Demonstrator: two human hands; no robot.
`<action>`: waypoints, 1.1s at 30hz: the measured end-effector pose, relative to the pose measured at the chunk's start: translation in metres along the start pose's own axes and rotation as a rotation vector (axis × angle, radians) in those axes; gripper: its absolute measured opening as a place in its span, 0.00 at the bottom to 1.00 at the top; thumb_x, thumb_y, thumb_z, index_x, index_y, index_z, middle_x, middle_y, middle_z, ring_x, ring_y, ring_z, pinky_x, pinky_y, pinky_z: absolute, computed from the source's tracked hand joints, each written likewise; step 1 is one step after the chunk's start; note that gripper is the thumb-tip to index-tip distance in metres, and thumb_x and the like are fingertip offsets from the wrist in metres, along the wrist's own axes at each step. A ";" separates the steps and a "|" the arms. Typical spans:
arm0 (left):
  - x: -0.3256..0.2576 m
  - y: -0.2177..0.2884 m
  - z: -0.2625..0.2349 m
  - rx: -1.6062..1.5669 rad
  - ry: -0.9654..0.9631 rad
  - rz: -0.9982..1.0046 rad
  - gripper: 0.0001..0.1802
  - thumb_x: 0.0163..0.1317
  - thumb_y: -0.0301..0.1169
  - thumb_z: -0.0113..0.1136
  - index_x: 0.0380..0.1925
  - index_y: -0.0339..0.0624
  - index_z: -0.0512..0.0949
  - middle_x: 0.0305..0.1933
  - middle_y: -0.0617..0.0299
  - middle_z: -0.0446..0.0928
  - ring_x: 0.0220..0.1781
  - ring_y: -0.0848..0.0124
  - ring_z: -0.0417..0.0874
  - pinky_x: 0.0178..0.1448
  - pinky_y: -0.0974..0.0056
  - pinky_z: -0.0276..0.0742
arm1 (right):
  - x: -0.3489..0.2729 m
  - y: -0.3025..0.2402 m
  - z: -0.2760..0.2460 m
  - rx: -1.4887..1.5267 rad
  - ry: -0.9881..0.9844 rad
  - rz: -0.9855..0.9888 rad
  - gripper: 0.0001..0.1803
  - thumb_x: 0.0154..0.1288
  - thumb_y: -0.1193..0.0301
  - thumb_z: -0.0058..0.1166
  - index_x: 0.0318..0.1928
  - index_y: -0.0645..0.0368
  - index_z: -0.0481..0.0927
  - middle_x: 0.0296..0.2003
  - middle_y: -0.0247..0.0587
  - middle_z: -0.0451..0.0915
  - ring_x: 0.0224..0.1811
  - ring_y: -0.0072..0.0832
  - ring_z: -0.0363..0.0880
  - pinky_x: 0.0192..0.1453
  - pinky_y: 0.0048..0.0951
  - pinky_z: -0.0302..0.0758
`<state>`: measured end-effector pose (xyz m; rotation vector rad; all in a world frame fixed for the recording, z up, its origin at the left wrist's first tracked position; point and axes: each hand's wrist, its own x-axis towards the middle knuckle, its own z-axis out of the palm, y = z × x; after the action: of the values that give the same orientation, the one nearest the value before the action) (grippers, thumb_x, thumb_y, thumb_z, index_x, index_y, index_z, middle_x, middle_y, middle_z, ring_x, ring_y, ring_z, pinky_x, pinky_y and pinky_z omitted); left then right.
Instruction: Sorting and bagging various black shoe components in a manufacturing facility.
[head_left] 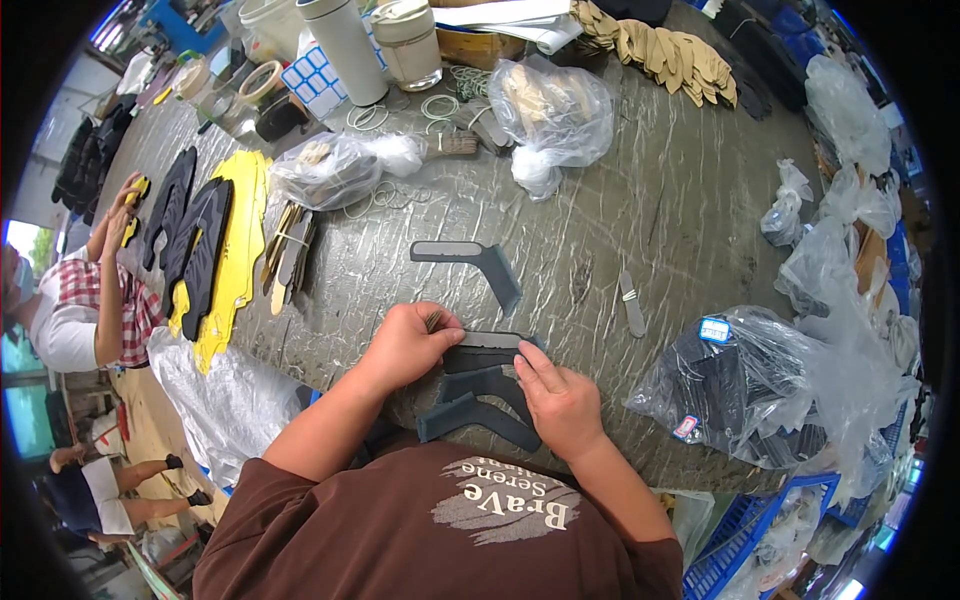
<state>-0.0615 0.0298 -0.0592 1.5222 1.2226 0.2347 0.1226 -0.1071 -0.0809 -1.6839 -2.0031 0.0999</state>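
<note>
My left hand (pixel 408 346) is closed on a small bundle of thin tan strips (pixel 433 321), its thumb at the left end of a grey rounded strip (pixel 490 341). That strip lies on a dark bent piece, partly hidden by my hands. At its right end, the fingertips of my right hand (pixel 562 405) pinch the strip's edge. Nearer me are more dark blue-grey bent pieces (pixel 485 414), overlapping each other. Beyond my hands, a similar bent piece (pixel 496 275) carries another grey strip (pixel 447 250) on its left arm.
Left are yellow sheets (pixel 240 235), black cut pieces (pixel 207 235) and a tied strip bundle (pixel 288 255). Plastic bags (pixel 553 105) and a tumbler (pixel 345 50) stand farther back. Right lie a tied grey strip (pixel 631 303) and a bag of dark pieces (pixel 735 390). A co-worker (pixel 100 300) handles yellow-black pieces.
</note>
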 end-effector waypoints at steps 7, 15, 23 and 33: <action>-0.003 0.004 0.000 0.090 0.031 0.043 0.07 0.51 0.29 0.62 0.26 0.34 0.80 0.21 0.56 0.78 0.23 0.73 0.78 0.30 0.65 0.73 | 0.006 -0.003 -0.009 -0.012 -0.145 0.027 0.14 0.48 0.76 0.57 0.40 0.61 0.79 0.51 0.32 0.76 0.23 0.27 0.75 0.28 0.28 0.74; -0.003 0.001 0.005 0.245 0.081 0.157 0.07 0.50 0.28 0.61 0.28 0.34 0.80 0.23 0.53 0.79 0.25 0.67 0.79 0.33 0.63 0.74 | 0.006 -0.004 -0.009 -0.004 -0.138 0.053 0.13 0.49 0.76 0.56 0.39 0.59 0.79 0.50 0.31 0.76 0.24 0.27 0.76 0.28 0.28 0.74; -0.003 0.007 0.006 0.536 0.113 0.288 0.05 0.49 0.26 0.61 0.26 0.36 0.78 0.27 0.51 0.77 0.30 0.51 0.77 0.38 0.59 0.74 | 0.007 -0.003 -0.009 0.021 -0.122 0.066 0.16 0.48 0.74 0.58 0.41 0.59 0.78 0.51 0.32 0.75 0.25 0.29 0.78 0.29 0.29 0.75; 0.040 0.007 -0.045 -0.076 0.375 0.303 0.15 0.49 0.23 0.65 0.37 0.34 0.73 0.29 0.60 0.76 0.30 0.71 0.75 0.37 0.67 0.72 | -0.001 -0.002 -0.007 0.161 0.067 0.215 0.17 0.50 0.74 0.61 0.43 0.60 0.77 0.50 0.45 0.73 0.31 0.37 0.80 0.33 0.32 0.76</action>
<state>-0.0716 0.0894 -0.0549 1.6395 1.2466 0.7874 0.1239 -0.1101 -0.0743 -1.7683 -1.7127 0.2689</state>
